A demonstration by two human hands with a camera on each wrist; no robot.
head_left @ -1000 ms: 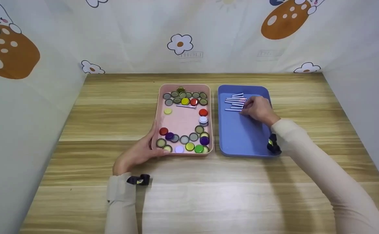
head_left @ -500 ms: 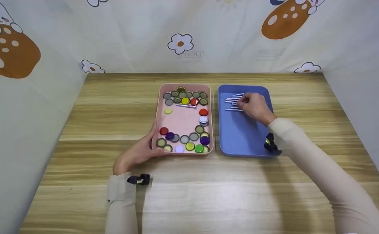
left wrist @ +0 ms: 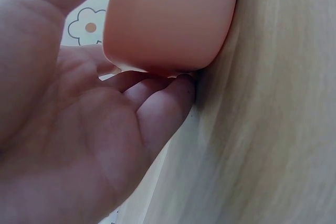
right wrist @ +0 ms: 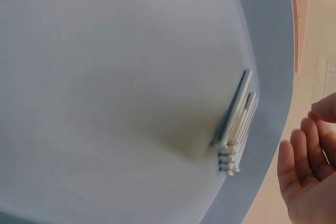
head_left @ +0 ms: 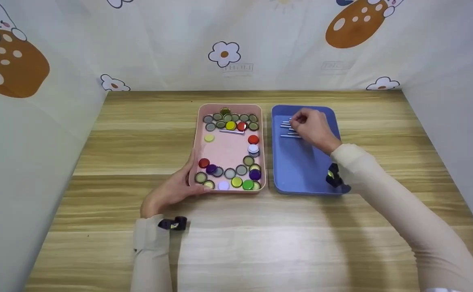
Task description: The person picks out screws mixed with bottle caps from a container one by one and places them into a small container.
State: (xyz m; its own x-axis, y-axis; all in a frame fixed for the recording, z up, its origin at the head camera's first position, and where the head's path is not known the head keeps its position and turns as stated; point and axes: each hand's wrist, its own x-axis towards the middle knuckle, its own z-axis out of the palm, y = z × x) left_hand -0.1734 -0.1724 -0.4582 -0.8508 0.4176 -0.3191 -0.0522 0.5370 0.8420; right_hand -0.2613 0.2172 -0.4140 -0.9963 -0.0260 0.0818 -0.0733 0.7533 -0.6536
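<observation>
A pink tray (head_left: 222, 151) holds several bottle caps, some face up in colours and some showing hollow undersides. One silver nail-like rod (head_left: 231, 132) lies among them. My left hand (head_left: 173, 190) grips this tray at its near left corner, thumb over the front rim and fingers along the side; the left wrist view shows fingertips under the corner. Several silver rods with small heads (right wrist: 236, 129) lie side by side in the blue tray (head_left: 301, 174). Above them hovers my right hand (head_left: 315, 127), fingers loosely bent, thumb near the index fingertip, nothing visible between them.
Both trays stand side by side on a wood-grain table (head_left: 228, 239), a narrow gap between them. A patterned cloth (head_left: 171, 44) rises behind and along both sides. Black wrist cameras (head_left: 173, 223) are strapped over the light sleeves.
My right hand has risen and moved up and left over the rods, away from the lower ones. My left hand and both trays have stayed in place.
</observation>
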